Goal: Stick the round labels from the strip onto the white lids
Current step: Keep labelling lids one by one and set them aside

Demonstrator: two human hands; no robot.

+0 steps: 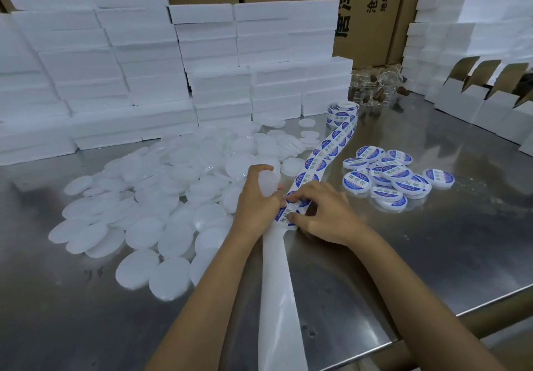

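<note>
A strip of round blue-and-white labels (323, 154) runs from a roll (342, 113) at the back toward me, and its bare backing paper (277, 284) trails off the table's near edge. My left hand (256, 200) grips a white lid (268, 183) on edge, just left of the strip. My right hand (323, 212) pinches a round label (288, 217) at the strip's peeled end, its fingers touching the left hand. A big heap of plain white lids (161, 197) lies to the left. Labelled lids (386, 177) are piled to the right.
The work surface is a steel table (432, 255) with its edge at the lower right. Stacks of white foam boxes (144, 67) wall the back and left. Cardboard cartons (369, 10) stand behind, and folded white cartons (490, 102) line the right side.
</note>
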